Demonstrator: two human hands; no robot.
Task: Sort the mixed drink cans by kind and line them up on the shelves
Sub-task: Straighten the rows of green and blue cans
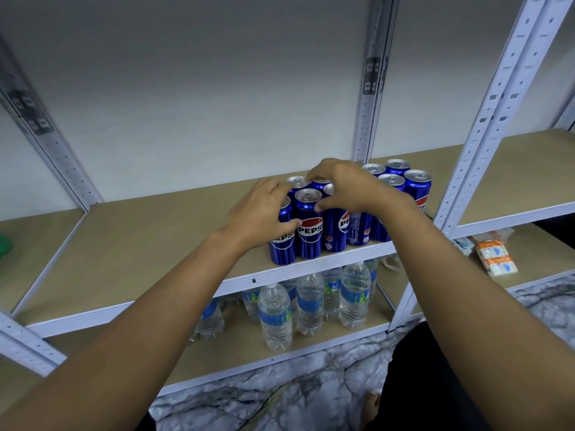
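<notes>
Several blue Pepsi cans [309,231] stand upright in a tight cluster on the middle shelf [130,244], near its front edge. My left hand [261,213] grips the front-left can [281,247], with the thumb across its front and the fingers over its top. My right hand [345,185] arches over the middle of the cluster. Its thumb and fingertips pinch the top of a can that is mostly hidden under the palm. More Pepsi cans [417,185] stand behind and to the right of my right hand.
Clear water bottles [275,318] stand on the shelf below. White upright posts [485,119] frame the bay. Orange-and-white packs [494,256] lie on the lower right shelf. A green object [4,244] shows at the far left edge. The marbled floor [295,396] lies below.
</notes>
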